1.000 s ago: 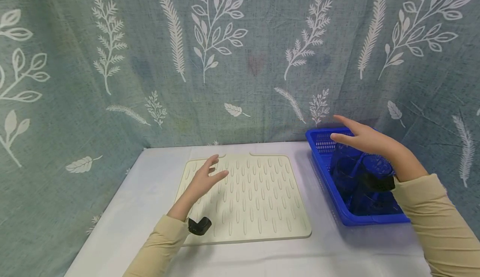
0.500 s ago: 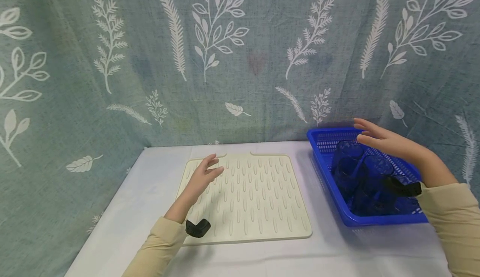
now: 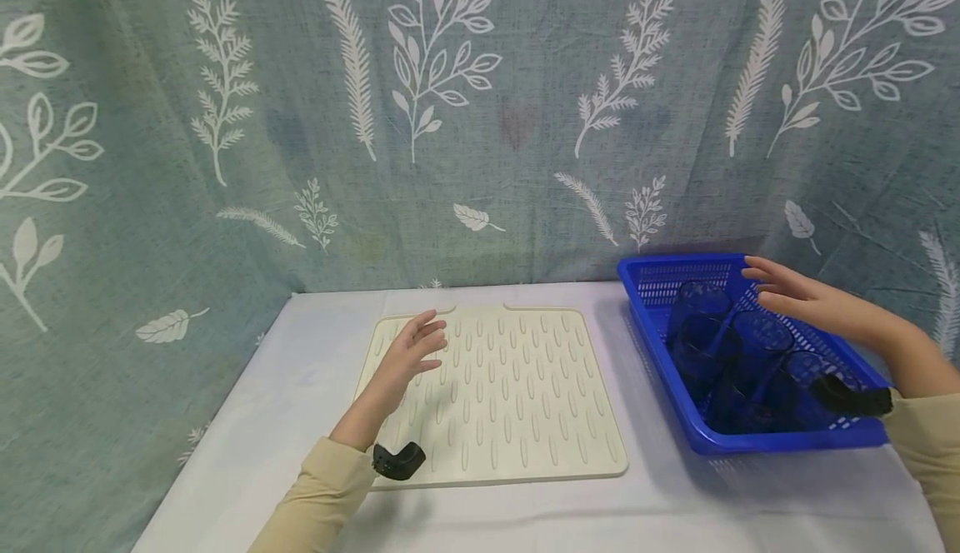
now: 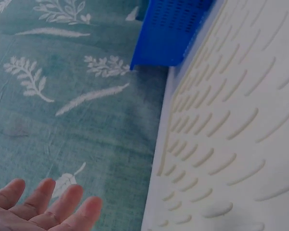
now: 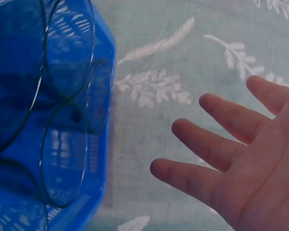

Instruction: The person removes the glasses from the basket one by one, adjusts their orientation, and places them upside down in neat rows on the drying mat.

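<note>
Several clear drinking glasses, tinted blue by what is around them, stand with their round rims up in a blue plastic basket at the right. Above the basket's far right part hovers my right hand, fingers spread and relaxed, holding nothing. In the right wrist view its fingers are apart from the glass rims. My left hand hangs over the left part of a cream ridged draining mat. Its fingers are loosely bent and hold nothing; the left wrist view shows fingertips only.
A white-covered table bears the mat and the basket, the basket to the right of the mat. Behind and to the sides hangs a green-grey curtain with white leaf prints, close to the table's back edge. Each wrist carries a black camera.
My right hand has moved right and slightly down across the basket, uncovering more of the glasses. The left hand stays over the mat, with only a small shift of its fingers.
</note>
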Motion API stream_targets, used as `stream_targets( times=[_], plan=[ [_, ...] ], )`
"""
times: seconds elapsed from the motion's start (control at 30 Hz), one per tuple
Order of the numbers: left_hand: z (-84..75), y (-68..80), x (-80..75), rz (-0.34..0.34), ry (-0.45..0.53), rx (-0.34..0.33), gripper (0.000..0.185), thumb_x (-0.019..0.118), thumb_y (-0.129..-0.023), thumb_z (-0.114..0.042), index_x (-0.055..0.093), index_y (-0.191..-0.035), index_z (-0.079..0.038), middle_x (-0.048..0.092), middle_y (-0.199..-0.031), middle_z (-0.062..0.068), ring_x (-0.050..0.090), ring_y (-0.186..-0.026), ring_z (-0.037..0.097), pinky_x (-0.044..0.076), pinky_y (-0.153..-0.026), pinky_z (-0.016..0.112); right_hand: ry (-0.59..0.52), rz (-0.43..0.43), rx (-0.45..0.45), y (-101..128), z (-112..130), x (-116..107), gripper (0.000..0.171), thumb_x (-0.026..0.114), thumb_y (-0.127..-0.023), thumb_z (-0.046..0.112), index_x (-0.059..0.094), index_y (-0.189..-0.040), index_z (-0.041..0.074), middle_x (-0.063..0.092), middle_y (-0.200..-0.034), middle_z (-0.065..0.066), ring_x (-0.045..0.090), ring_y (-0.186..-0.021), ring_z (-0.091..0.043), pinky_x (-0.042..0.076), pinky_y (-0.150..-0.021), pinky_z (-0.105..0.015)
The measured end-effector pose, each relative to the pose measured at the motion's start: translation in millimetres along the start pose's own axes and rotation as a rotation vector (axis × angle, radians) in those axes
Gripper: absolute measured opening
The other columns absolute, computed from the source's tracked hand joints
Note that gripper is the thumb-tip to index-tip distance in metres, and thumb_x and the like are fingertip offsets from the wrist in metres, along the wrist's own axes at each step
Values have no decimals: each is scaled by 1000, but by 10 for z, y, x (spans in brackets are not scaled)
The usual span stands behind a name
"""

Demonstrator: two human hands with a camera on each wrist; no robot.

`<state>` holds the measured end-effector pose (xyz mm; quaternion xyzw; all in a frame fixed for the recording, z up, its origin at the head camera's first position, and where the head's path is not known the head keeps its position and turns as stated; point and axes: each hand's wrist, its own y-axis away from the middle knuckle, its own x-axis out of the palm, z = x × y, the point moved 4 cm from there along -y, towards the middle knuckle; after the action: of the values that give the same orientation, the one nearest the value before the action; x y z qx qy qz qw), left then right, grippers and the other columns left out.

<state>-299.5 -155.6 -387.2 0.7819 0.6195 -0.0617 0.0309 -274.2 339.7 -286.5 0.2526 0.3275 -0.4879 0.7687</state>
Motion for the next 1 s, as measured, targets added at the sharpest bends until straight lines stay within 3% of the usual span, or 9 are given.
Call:
stream_targets(
  times=[0.27,0.57,1.0],
  plan=[
    [9,19,37,6,31,-2,63,51,-93,-28,20,-144,-8,31,-144,16,35,-129,36,35,-102,50,21,-31,1,104,-180,-3,64,33,-101,20,-10,-146,8,10,-144,-36,22,-120,-58,29,-83,-72],
    [39,21,127,16,95,17,59,47,-95,-29,21,-144,-7,31,-144,17,36,-128,37,38,-100,49,4,-70,28,220,-392,27,63,32,-101,21,-11,-147,21,10,-143,-36,22,-123,-54,27,-84,-72],
    [62,51,215,20,196,7,54,45,-96,-29,25,-142,-10,32,-144,16,38,-127,37,40,-98,48,-10,-114,80,386,-605,87,65,30,-101,21,-17,-145,10,6,-139,-42,14,-118,-63,23,-79,-76]
  ],
)
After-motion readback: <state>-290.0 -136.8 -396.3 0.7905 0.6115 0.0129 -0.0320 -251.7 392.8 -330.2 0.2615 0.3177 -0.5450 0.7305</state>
